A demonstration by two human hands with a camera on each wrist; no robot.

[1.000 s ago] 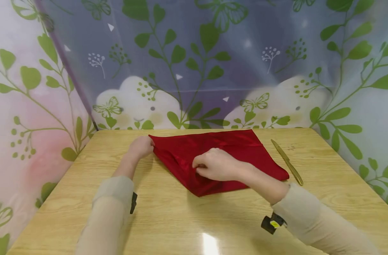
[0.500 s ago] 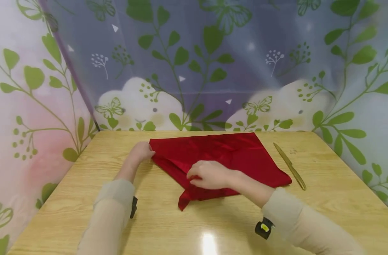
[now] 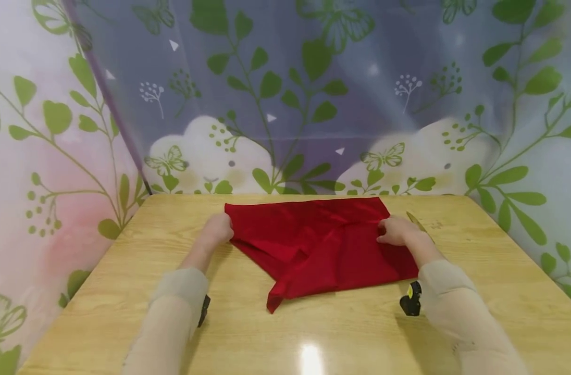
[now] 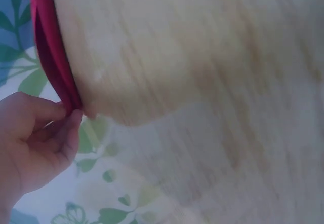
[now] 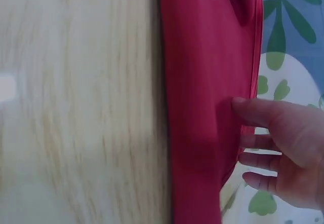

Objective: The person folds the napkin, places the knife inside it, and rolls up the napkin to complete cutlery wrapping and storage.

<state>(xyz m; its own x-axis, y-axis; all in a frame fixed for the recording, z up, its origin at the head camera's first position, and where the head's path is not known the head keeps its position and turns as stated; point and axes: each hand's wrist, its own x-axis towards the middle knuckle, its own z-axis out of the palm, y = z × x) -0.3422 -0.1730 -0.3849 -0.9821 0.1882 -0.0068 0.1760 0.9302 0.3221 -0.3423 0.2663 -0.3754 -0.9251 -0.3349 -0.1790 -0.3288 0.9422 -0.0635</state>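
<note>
A red satin-like cloth (image 3: 360, 255) lies folded over itself on the table, a small corner poking out toward the front. At its far-left corner my left hand (image 3: 218, 229) pinches the edge; the left wrist view shows thumb and finger on the layered cloth (image 4: 53, 57). My right hand (image 3: 399, 232) is at the cloth's right side. In the right wrist view, the right hand (image 5: 293, 143) has its thumb over the red cloth (image 5: 195, 97) and its fingers fairly straight, spread along the edge. Beyond the right hand, a gold-coloured knife (image 3: 418, 223) shows only partly.
A pale wood-grain table (image 3: 351, 333) carries everything. A printed curtain (image 3: 285, 94) with leaves and butterflies stands behind it and along both sides. Dark wrist devices, such as the right one (image 3: 411, 299), sit on both sleeves.
My right hand has moved from the cloth's middle to its right side, now partly covering the knife. A front corner of the cloth has come to stick out. The left hand keeps its pinch.
</note>
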